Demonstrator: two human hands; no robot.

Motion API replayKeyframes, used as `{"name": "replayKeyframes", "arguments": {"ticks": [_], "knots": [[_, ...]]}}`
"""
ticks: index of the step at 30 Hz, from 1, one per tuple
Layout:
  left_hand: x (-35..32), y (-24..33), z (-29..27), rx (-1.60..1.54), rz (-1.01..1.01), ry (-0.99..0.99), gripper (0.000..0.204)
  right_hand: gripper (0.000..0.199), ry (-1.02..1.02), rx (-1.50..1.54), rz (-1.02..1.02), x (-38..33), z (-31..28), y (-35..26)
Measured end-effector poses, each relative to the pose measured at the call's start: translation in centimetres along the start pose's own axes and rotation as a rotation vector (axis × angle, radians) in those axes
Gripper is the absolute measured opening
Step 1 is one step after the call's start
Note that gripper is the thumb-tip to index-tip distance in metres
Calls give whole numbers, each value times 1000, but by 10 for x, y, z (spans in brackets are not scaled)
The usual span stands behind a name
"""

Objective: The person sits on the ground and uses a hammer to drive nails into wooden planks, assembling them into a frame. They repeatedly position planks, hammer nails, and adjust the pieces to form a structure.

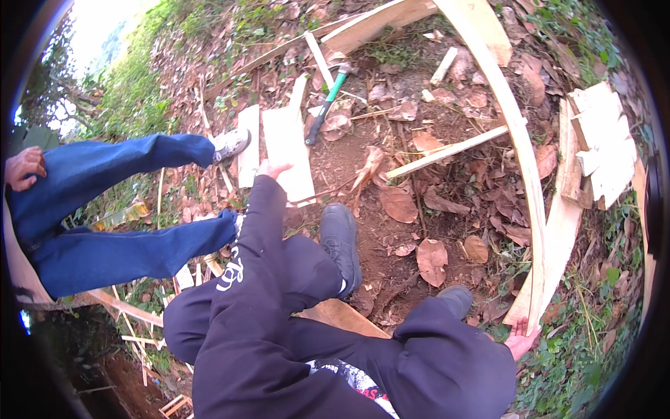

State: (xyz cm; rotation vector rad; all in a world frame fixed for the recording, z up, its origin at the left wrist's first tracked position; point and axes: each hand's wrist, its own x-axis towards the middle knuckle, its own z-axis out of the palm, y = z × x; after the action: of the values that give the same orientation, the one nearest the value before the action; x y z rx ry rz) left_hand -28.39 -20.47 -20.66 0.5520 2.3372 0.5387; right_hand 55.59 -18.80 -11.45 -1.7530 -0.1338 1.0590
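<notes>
From my feed, I see the right hand [520, 338] grasping the near end of a long plank [518, 129], which runs from beside the right knee up past the leaf-strewn soil; I judge it stiff but awkward, light enough to lift yet likely to swing at its far end, so a hold nearer mid-length should balance better. The left hand [273, 170] lies at a short pale board [287, 152] below the hammer [328, 105], though I cannot tell whether its fingers grip. I'd take that rough-looking board by its long edges, minding splinters.
</notes>
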Motion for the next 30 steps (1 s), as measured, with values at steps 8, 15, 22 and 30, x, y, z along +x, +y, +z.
{"name": "replayKeyframes", "arguments": {"ticks": [8, 15, 22, 30], "knots": [[-42, 110, -90, 645, 310, 383, 59, 41, -100, 11, 12, 26, -16, -4], [-133, 181, -150, 687, 281, 725, 27, 49, -73, 54, 63, 17, -86, -10], [-217, 294, -139, 719, 583, 710, 42, 51, -67, 97, 50, 7, -81, -18], [-344, 410, -57, 457, 818, -25, 28, 35, -200, 69, -52, 41, -74, -13]]}}
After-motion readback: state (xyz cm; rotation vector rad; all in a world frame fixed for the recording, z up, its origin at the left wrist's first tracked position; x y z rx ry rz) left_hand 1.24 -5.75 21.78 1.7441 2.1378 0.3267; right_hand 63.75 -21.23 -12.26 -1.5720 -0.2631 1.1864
